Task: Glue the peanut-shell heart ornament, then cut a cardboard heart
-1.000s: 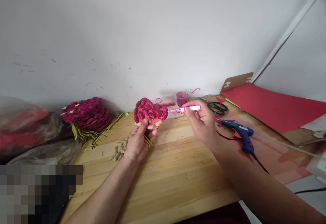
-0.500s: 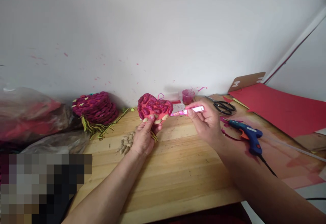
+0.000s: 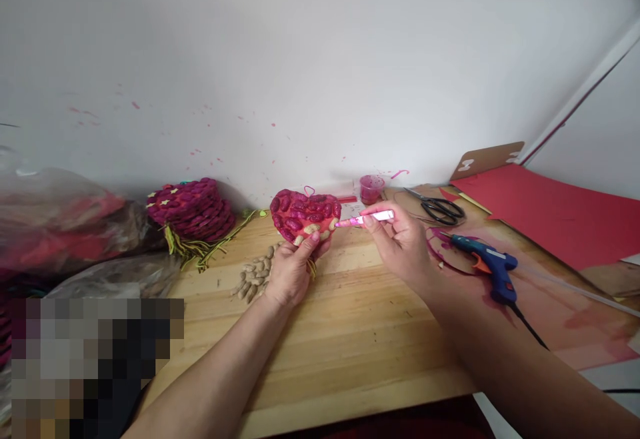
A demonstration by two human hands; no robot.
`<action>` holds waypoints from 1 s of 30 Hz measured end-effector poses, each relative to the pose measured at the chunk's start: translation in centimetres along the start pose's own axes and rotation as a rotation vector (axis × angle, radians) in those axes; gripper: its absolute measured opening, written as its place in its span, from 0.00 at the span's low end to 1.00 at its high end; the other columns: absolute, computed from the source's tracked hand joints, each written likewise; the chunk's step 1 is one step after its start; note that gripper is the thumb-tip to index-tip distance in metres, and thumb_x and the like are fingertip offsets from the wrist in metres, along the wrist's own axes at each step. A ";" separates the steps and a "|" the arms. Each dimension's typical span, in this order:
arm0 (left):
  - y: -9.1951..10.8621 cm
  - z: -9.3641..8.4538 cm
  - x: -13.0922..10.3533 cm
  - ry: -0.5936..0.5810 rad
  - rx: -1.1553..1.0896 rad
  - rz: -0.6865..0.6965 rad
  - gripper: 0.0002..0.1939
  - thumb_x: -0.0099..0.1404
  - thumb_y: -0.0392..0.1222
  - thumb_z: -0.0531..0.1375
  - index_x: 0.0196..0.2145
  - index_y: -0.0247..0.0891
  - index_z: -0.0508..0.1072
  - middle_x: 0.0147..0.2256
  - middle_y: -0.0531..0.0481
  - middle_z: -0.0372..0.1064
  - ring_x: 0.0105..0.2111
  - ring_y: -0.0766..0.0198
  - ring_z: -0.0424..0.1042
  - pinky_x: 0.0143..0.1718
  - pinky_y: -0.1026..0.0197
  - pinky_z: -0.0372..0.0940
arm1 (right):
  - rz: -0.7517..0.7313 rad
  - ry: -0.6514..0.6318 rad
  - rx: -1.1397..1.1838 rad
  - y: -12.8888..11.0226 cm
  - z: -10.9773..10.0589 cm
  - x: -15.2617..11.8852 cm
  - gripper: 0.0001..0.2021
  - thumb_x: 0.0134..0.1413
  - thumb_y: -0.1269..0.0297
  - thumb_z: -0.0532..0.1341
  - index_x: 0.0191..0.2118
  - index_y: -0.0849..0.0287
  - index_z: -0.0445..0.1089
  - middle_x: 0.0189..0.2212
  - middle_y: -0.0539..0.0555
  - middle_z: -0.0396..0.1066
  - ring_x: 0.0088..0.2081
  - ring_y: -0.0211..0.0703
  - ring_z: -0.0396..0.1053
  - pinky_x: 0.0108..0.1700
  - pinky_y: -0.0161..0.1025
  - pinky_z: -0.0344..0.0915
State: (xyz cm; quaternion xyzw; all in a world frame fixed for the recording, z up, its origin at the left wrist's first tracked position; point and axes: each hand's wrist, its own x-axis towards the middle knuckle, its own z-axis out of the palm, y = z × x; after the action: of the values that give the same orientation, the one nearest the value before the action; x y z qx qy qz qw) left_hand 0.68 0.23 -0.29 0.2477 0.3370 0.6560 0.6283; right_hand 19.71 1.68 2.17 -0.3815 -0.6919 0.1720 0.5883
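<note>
My left hand [image 3: 295,269] is closed on the lower edge of a red heart-shaped piece [image 3: 303,214] covered with peanuts. Most of these peanuts are dark pink, while several along the bottom edge are still pale. Between the thumb and fingers of my right hand [image 3: 395,239] is a white and pink brush pen [image 3: 376,217]. Its pink tip meets a pale peanut at the heart's right edge. Loose pale peanuts [image 3: 254,278] lie on the wooden table [image 3: 340,352], left of my left hand.
A stack of pink peanut pieces [image 3: 193,209] with yellow-green strings stands at the left, near plastic bags [image 3: 65,219]. Behind my right hand are a pink-stained cup [image 3: 371,189] and black scissors [image 3: 440,209]. A blue glue gun [image 3: 483,259] and red sheets [image 3: 565,212] lie at the right.
The heart has turned and tilted a little in my left hand, showing its pale peanuts differently. My right hand has shifted slightly with the pen. The whole view has moved a little.
</note>
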 end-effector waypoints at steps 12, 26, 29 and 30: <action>0.1 -0.2 0.1 0.071 0.091 -0.032 0.19 0.46 0.42 0.77 0.33 0.32 0.78 0.29 0.47 0.79 0.27 0.65 0.78 0.31 0.65 0.73 | 0.069 0.072 0.090 0.6 -0.3 0.4 0.08 0.62 0.56 0.64 0.40 0.55 0.73 0.32 0.51 0.74 0.33 0.41 0.71 0.36 0.39 0.66; 0.3 0.1 0.1 0.131 0.049 -0.079 0.14 0.50 0.39 0.75 0.30 0.32 0.76 0.24 0.51 0.75 0.20 0.71 0.72 0.19 0.71 0.66 | 0.110 -0.018 0.128 0.9 -0.1 0.3 0.07 0.62 0.57 0.63 0.39 0.55 0.73 0.31 0.50 0.74 0.32 0.40 0.71 0.35 0.38 0.65; 0.4 0.2 0.0 0.132 0.045 -0.097 0.13 0.50 0.38 0.74 0.29 0.31 0.75 0.23 0.52 0.73 0.17 0.74 0.67 0.14 0.73 0.59 | 0.118 -0.028 0.115 0.9 0.0 0.2 0.08 0.62 0.56 0.64 0.39 0.55 0.73 0.31 0.51 0.74 0.32 0.41 0.71 0.35 0.38 0.65; 0.5 0.2 0.0 0.129 0.042 -0.092 0.13 0.50 0.38 0.74 0.29 0.31 0.75 0.23 0.53 0.73 0.17 0.74 0.66 0.13 0.73 0.58 | 0.130 0.001 0.119 0.8 0.0 0.3 0.09 0.61 0.56 0.64 0.39 0.56 0.73 0.31 0.51 0.75 0.32 0.40 0.71 0.34 0.38 0.65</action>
State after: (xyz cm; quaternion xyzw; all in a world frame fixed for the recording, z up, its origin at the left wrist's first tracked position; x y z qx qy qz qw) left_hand 0.54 0.30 0.18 0.2024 0.4013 0.6337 0.6296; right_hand 19.98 2.42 1.77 -0.3900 -0.6538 0.2506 0.5981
